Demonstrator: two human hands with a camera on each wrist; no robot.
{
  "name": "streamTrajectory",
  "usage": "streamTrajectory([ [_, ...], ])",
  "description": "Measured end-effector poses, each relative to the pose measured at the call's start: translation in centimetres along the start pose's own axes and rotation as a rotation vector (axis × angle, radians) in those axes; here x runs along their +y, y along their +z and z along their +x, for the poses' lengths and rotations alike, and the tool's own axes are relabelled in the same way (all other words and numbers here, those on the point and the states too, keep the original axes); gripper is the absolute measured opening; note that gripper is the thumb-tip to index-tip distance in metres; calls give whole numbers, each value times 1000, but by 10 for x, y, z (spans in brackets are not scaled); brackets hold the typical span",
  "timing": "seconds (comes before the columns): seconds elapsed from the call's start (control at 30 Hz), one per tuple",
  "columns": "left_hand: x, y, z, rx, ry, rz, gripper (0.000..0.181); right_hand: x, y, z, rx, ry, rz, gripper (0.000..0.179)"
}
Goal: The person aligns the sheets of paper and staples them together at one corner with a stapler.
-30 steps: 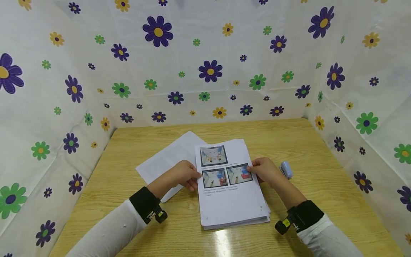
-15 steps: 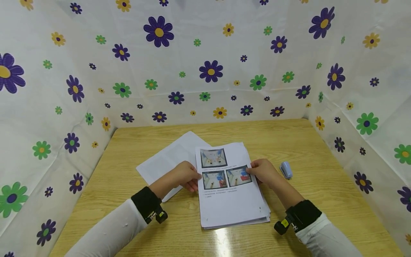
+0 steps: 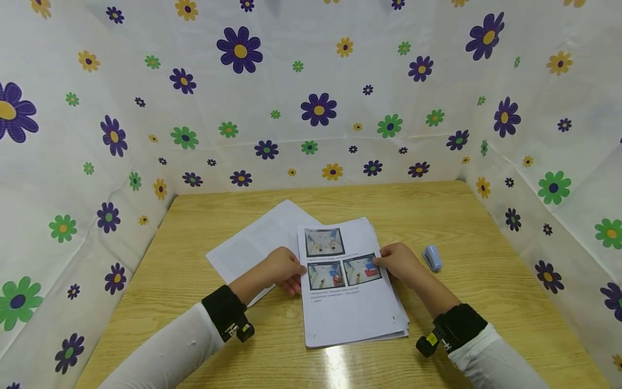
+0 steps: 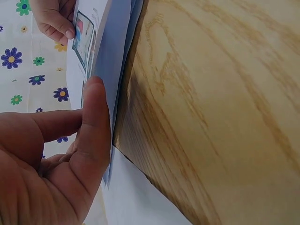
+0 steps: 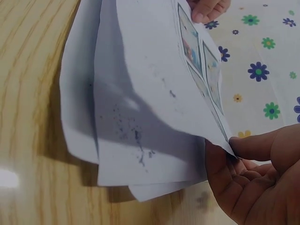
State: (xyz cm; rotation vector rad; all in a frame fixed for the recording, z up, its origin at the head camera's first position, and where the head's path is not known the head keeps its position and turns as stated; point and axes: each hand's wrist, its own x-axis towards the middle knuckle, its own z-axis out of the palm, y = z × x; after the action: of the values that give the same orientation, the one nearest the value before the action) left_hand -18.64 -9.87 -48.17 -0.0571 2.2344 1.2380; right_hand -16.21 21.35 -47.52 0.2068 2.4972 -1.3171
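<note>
Printed sheets of paper [image 3: 352, 321] form a stack in the middle of the head view, the top one bearing framed pictures and lines of text. At the stack's left edge my left hand [image 3: 284, 267] pinches paper between thumb and fingers. My right hand [image 3: 400, 262] grips the right edge, thumb on top and fingers underneath. In the right wrist view the upper paper [image 5: 154, 89] bows upward, while lower sheets [image 5: 79, 93] fan out beneath it with uneven edges. Another view, from the left wrist, shows the stack's edge [image 4: 115, 61] raised over the wood.
A second white sheet [image 3: 257, 237] lies slanted on the wooden table [image 3: 194, 216], partly under the stack and behind my left hand. A small light-blue stapler [image 3: 432, 257] rests right of my right hand. Flower-patterned cloth [image 3: 272, 81] encloses the table's back and sides.
Both hands have come slightly nearer to me, still gripping the paper. The far edge of the printed sheets has moved down in the head view. The stapler and slanted sheet stay put.
</note>
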Motion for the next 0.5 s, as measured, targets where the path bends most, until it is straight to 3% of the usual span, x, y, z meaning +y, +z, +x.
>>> streamTrajectory([
  [0.5, 0, 8, -1, 30, 4, 61, 20, 5, -3, 0, 2, 20, 3, 35],
])
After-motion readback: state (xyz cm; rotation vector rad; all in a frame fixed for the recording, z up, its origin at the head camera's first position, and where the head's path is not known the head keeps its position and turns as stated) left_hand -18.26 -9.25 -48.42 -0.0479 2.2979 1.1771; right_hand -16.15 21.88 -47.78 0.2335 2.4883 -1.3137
